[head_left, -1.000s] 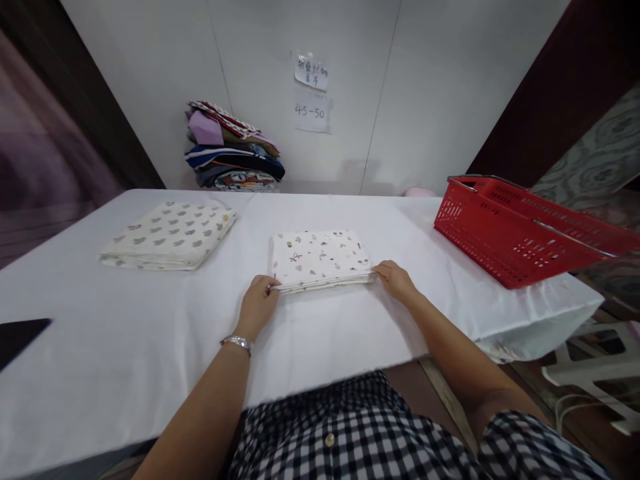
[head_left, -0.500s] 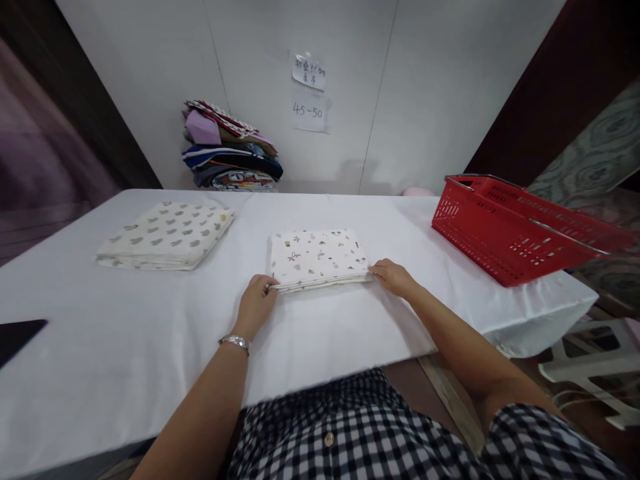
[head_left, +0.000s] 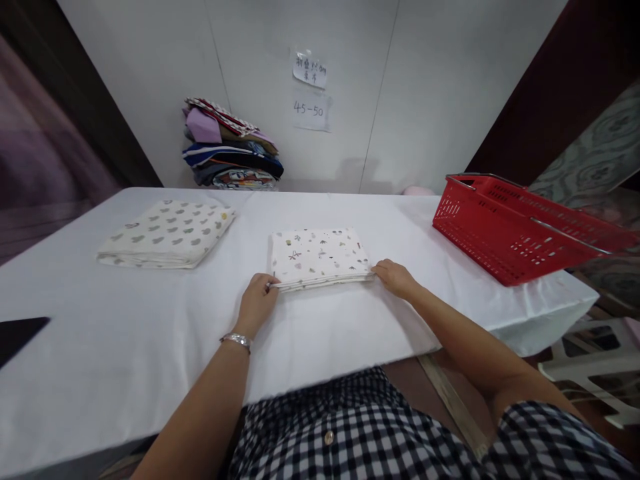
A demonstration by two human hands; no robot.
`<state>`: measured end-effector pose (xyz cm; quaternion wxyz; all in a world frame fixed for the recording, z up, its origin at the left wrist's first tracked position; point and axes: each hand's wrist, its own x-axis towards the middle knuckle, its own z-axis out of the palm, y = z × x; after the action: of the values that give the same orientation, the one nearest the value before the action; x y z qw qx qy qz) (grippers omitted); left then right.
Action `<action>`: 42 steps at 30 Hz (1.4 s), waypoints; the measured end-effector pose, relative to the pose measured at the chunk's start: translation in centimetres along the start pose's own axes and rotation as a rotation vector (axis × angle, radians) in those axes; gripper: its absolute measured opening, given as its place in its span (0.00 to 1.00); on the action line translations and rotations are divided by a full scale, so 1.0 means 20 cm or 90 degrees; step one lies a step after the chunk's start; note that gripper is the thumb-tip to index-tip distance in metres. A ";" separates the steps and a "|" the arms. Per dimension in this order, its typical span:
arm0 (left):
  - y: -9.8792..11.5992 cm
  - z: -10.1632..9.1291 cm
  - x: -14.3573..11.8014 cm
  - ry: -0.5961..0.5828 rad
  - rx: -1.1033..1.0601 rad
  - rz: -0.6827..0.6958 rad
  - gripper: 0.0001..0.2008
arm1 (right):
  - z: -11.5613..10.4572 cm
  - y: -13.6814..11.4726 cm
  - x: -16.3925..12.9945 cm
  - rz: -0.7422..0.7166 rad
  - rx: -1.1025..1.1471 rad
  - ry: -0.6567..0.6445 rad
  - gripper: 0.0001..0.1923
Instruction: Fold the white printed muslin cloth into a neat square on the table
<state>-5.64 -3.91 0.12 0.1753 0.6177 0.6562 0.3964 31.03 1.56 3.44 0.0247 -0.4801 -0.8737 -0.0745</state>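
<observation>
Now we have both hands at the near edge of a folded cloth (head_left: 318, 257) that lies flat in the middle of the table (head_left: 125, 333). Our left hand (head_left: 257, 303) is curled at the cloth's near left corner, fingers closed on the layered edge there, with a bracelet (head_left: 237, 341) on the wrist. Our right hand (head_left: 396, 278) sits at the near right corner, fingertips pinching that edge; how much of the stack it grips we cannot tell. The cloth is white with small scattered prints, its layers showing along the side facing us.

Farther left on the table, well apart, lies a second folded cloth (head_left: 167, 235) with a grey spotted print. At the right end of the table stands a red basket (head_left: 520, 230), tilted toward us. Against the back wall rests a pile of mixed fabrics (head_left: 230, 147), and beside it two paper notes (head_left: 311, 90) are stuck to the wall. A dark flat object (head_left: 20, 333) shows at the left edge.
</observation>
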 end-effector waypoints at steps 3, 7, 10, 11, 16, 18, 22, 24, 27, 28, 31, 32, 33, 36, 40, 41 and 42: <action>0.01 0.00 0.00 -0.004 -0.006 -0.009 0.07 | 0.03 -0.01 -0.01 0.004 0.028 -0.011 0.16; 0.02 -0.01 0.00 -0.004 -0.001 -0.006 0.07 | 0.03 0.00 -0.02 -0.016 0.044 -0.019 0.17; 0.02 -0.01 0.00 -0.005 0.001 -0.001 0.07 | 0.02 0.00 -0.02 -0.022 0.037 -0.032 0.18; 0.02 -0.01 0.00 -0.005 0.001 -0.001 0.07 | 0.01 0.00 -0.02 -0.019 0.033 -0.036 0.17; 0.01 -0.01 0.00 -0.001 -0.009 -0.002 0.07 | 0.00 -0.05 -0.02 0.009 0.018 -0.028 0.17; 0.01 0.00 0.00 -0.002 -0.015 -0.003 0.07 | 0.00 -0.07 -0.02 0.025 0.008 -0.019 0.15; 0.02 -0.01 0.00 -0.006 -0.019 -0.007 0.07 | 0.02 -0.08 -0.01 0.038 -0.014 -0.002 0.12; 0.02 -0.01 0.00 -0.008 -0.019 -0.004 0.07 | 0.02 -0.07 0.00 0.037 -0.013 0.009 0.12; 0.02 -0.01 -0.01 -0.010 -0.023 -0.009 0.07 | 0.05 -0.04 0.00 0.038 -0.002 0.028 0.12; 0.03 -0.01 -0.01 -0.012 -0.025 -0.010 0.07 | 0.05 -0.04 0.00 0.038 0.001 0.036 0.12; 0.03 -0.01 -0.01 -0.015 -0.026 -0.007 0.08 | 0.08 -0.03 -0.01 0.053 0.009 0.068 0.12; 0.03 -0.01 -0.01 -0.017 -0.023 -0.007 0.08 | 0.10 -0.03 -0.01 0.061 0.014 0.081 0.12; 0.02 -0.01 -0.01 -0.019 -0.020 -0.009 0.08 | 0.10 -0.03 -0.01 0.069 0.020 0.093 0.13; 0.02 0.00 -0.01 -0.025 -0.017 -0.015 0.08 | 0.12 -0.03 -0.02 0.074 0.039 0.112 0.13; 0.02 0.00 0.00 -0.026 -0.017 -0.011 0.08 | 0.13 -0.02 -0.02 0.069 0.058 0.102 0.13; 0.02 -0.01 0.00 -0.028 -0.016 -0.012 0.08 | 0.13 -0.02 -0.02 0.070 0.062 0.101 0.13; 0.02 -0.01 -0.01 -0.030 -0.015 -0.012 0.08 | 0.12 -0.02 -0.02 0.074 0.065 0.101 0.13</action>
<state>-5.39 -4.09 0.52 0.2016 0.6187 0.6528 0.3877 30.99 1.39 0.89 0.1223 -0.5205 -0.8424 -0.0665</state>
